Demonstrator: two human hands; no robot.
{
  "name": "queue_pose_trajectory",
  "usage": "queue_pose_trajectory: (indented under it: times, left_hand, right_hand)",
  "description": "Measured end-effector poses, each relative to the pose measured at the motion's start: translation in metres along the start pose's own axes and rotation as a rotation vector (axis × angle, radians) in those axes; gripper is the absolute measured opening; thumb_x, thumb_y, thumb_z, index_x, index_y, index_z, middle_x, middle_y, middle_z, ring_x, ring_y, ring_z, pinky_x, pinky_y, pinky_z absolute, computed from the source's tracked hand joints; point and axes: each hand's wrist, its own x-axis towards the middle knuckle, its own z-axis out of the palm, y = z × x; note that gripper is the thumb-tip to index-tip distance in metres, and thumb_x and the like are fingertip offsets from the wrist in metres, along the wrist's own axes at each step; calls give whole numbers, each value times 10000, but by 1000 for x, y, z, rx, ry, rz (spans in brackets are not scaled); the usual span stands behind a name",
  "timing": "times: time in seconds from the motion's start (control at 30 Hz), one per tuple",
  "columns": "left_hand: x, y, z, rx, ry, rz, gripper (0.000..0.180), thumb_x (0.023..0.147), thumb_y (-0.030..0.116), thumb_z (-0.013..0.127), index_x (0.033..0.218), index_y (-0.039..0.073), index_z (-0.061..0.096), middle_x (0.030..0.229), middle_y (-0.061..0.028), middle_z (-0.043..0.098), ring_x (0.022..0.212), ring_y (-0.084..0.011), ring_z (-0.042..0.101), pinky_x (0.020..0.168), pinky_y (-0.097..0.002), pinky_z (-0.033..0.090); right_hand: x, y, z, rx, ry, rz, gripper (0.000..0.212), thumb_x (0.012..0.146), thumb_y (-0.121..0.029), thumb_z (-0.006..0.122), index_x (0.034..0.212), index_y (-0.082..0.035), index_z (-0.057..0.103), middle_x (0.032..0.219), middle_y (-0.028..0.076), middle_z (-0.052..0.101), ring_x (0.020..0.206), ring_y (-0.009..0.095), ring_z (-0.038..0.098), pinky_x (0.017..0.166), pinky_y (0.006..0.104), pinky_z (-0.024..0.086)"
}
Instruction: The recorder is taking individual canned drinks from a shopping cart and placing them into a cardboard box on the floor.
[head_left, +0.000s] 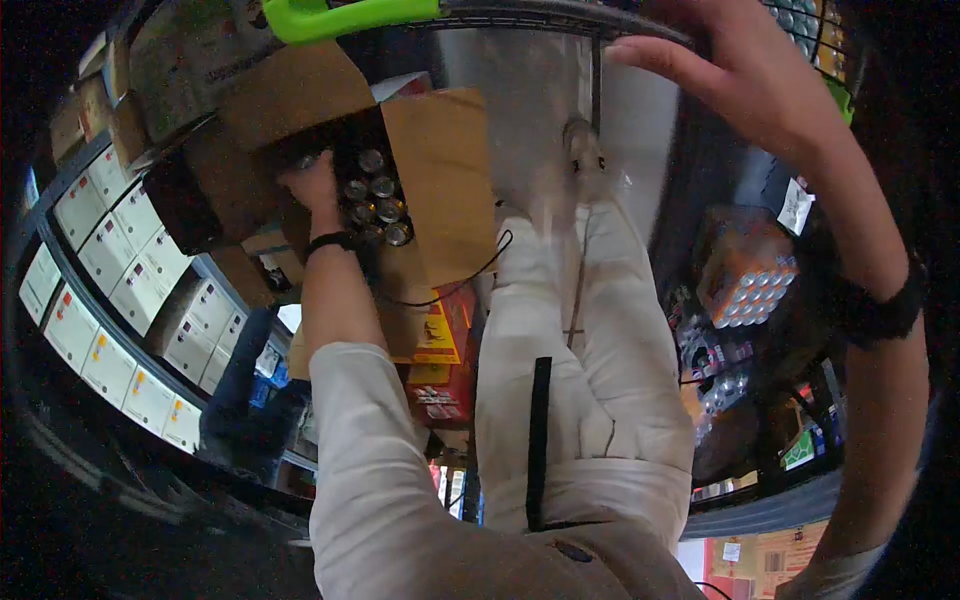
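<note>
My left hand [314, 186] reaches down into an open cardboard box [436, 185] on the left. Its fingers are closed around what looks like a can with a shiny top [306, 161], partly lost in shadow. Several upright cans [381, 187] with silvery tops stand in the box beside that hand. At the upper right, my right hand [735, 60] lies over the dark rail [560, 18] of a wire basket or cart. Its thumb stretches left along the rail; the other fingers are cut off by the picture's edge.
A bright green handle [350, 18] joins the rail at the top. Shelves of white boxes [110, 245] line the left side. Shrink-wrapped cans [750, 280] stand at the right. A red and yellow carton [440, 345] sits below the box, and a black cord [470, 280] hangs across its flap.
</note>
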Motion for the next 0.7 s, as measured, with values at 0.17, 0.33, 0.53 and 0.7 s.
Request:
queue_pose_trajectory:
  times: [0.17,0.33,0.53,0.7]
  left_hand:
    - [98,-55,10,373,-97,374,952,738,543,779,1478,77,404,1473,-181,491,1324,-392,490,1078,-445,425]
    - [37,-19,81,327,-260,524,891,788,673,653,1452,104,479,1501,-195,458,1368,-370,450,1088,-453,420]
    - [46,-13,49,435,-339,344,801,828,622,607,1421,95,500,1477,-210,463,1347,-364,456,1079,-455,423]
    - [46,-25,47,442,-376,332,728,850,559,584,1381,65,517,1435,-220,486,1304,-362,479,1058,-454,433]
  right_hand:
    - [-16,-8,-7,-4,207,-209,638,920,-603,604,844,30,649,645,146,572,561,250,546,541,412,441]
    - [7,56,47,444,47,-157,353,1043,-308,488,1234,-43,622,1118,119,671,1059,219,623,953,338,469]
    - [33,52,114,465,93,-60,380,1006,-360,529,1172,-34,635,1069,136,675,1015,249,636,914,354,483]
    - [40,40,142,393,113,-7,411,975,-403,563,1120,-27,645,1027,150,678,979,275,646,882,367,496]
